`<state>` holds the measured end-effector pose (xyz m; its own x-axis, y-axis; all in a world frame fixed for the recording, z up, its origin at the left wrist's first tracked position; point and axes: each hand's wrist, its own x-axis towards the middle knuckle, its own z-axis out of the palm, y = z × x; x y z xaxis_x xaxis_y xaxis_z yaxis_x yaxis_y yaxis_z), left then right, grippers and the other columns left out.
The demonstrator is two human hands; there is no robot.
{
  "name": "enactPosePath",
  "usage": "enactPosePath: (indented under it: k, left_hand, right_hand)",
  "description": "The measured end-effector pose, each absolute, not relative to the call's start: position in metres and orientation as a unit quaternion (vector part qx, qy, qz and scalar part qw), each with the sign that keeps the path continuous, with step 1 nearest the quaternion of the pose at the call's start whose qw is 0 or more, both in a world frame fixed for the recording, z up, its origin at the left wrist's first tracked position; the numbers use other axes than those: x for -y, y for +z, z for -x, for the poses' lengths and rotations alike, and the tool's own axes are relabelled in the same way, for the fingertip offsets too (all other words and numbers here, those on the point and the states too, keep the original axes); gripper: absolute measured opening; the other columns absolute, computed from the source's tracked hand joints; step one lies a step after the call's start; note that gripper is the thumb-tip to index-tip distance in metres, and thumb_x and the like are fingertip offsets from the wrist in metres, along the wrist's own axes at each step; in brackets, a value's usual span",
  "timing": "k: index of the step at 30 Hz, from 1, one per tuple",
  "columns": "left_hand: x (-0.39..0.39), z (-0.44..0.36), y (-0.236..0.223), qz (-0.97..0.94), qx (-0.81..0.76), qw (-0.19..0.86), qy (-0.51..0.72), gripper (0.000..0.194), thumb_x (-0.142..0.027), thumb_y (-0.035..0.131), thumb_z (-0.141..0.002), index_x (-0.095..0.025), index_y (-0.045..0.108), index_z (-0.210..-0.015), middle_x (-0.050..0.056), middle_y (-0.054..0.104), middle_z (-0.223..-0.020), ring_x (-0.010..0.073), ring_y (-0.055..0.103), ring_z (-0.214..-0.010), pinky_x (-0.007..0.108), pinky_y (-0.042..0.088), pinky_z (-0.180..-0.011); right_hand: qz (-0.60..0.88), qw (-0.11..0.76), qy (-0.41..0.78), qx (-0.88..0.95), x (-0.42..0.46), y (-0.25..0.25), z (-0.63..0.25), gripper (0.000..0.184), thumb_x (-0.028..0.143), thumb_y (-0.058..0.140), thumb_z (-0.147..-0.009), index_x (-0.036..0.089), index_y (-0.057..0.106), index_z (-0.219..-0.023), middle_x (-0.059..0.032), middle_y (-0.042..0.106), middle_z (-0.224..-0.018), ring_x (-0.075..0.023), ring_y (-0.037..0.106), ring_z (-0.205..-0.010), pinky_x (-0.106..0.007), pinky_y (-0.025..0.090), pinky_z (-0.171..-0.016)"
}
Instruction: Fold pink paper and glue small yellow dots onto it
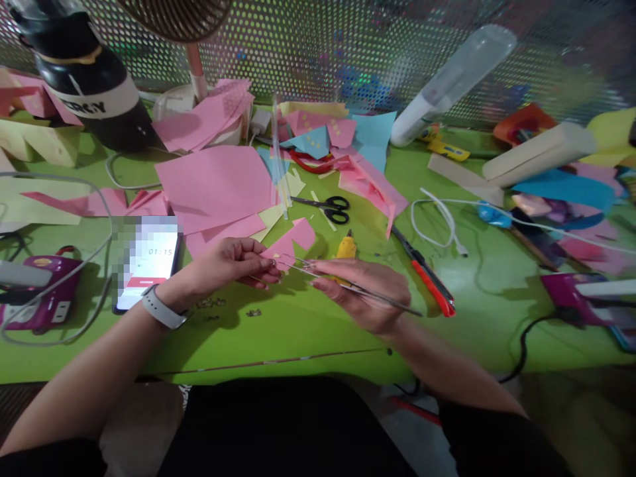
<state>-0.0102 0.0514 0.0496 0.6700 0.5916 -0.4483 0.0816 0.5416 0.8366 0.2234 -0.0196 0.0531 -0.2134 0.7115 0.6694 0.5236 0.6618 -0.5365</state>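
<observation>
My left hand (238, 262) is closed, its fingertips pinching a small cut piece of pink paper (298, 235) by its lower edge. In my right hand (365, 288) is a pair of thin metal tweezers (382, 300), gripped between thumb and fingers. The tweezers' tips reach the paper beside my left fingertips; whether they hold anything is too small to tell. Small shiny bits (254, 313) lie on the green table (308, 331) below my left hand. A yellow tool with a dark pointed tip (346, 245) lies behind my right hand, partly hidden by it.
Black-handled scissors (338, 209) and a red-and-black box cutter (431, 281) lie beyond and right of my hands. Pink paper sheets (218, 185) cover the back left. A phone (152, 258) lies by my left wrist. A black bottle (99, 93) and a white cable (447, 225) are farther off.
</observation>
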Motion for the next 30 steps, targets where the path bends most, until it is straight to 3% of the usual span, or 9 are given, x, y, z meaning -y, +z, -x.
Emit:
enactPosePath:
  k: [6,9,23,30]
  left_hand:
    - [-0.051,0.011,0.045,-0.445,-0.352,0.802,0.188,0.021,-0.028,0.075,-0.084,-0.012,0.064,-0.091,0.009,0.077,-0.094,0.0154,0.074,-0.086,0.025,0.059,-0.074]
    - [-0.05,0.01,0.046,-0.441,-0.356,0.799,0.201,0.024,-0.029,0.077,-0.082,-0.011,0.062,-0.091,0.01,0.077,-0.094,0.0161,0.074,-0.084,0.027,0.06,-0.076]
    - [-0.046,0.005,0.05,-0.447,-0.337,0.804,0.202,0.023,-0.027,0.078,-0.081,-0.011,0.063,-0.089,0.007,0.077,-0.086,0.0132,0.074,-0.078,0.022,0.059,-0.069]
    - [-0.045,0.005,0.049,-0.458,-0.329,0.8,0.202,0.022,-0.027,0.078,-0.081,-0.011,0.064,-0.089,0.007,0.077,-0.088,0.0139,0.074,-0.078,0.025,0.06,-0.073]
  right_hand:
    - [0.445,0.589,0.398,0.545,0.013,0.037,-0.222,0.01,0.024,0.077,-0.081,0.028,0.077,-0.091,0.0023,0.078,-0.08,-0.0174,0.075,-0.065,-0.028,0.065,-0.058]
    - [0.455,0.6,0.474,0.456,0.007,0.032,-0.22,0.007,0.031,0.079,-0.079,0.026,0.077,-0.083,0.0024,0.078,-0.075,-0.017,0.075,-0.061,-0.029,0.066,-0.059]
    - [0.481,0.582,0.556,0.348,-0.005,0.039,-0.216,0.028,0.044,0.087,-0.063,0.021,0.074,-0.071,0.0003,0.074,-0.063,-0.0176,0.071,-0.05,-0.029,0.064,-0.051]
    - [0.474,0.574,0.563,0.358,-0.005,0.035,-0.219,0.023,0.042,0.085,-0.068,0.021,0.075,-0.074,0.0004,0.074,-0.062,-0.0167,0.071,-0.051,-0.028,0.064,-0.053]
